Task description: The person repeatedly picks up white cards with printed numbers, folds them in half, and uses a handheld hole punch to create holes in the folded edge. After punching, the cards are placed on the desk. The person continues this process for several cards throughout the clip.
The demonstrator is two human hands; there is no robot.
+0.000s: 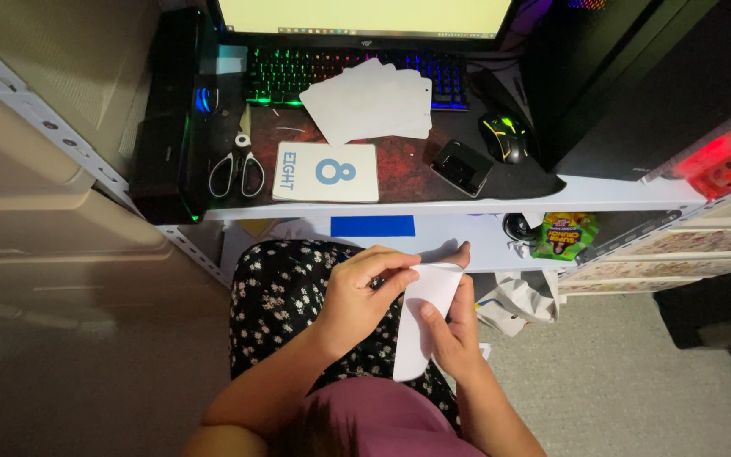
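Between my hands, over my lap, the white card (420, 317) is pinched by my right hand (454, 326) while my left hand (361, 296) closes on its top edge; judged risk: uneven pull bends or drops it.

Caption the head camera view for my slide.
Both hands, left and right, hold a white card over the lap below a desk.

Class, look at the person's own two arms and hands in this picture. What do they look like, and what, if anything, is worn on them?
Both forearms are bare, with no sleeves showing. The left hand and right hand wear no gloves, and no rings, watch or bracelet can be seen. The fingernails look short and unpainted, though the light is dim.
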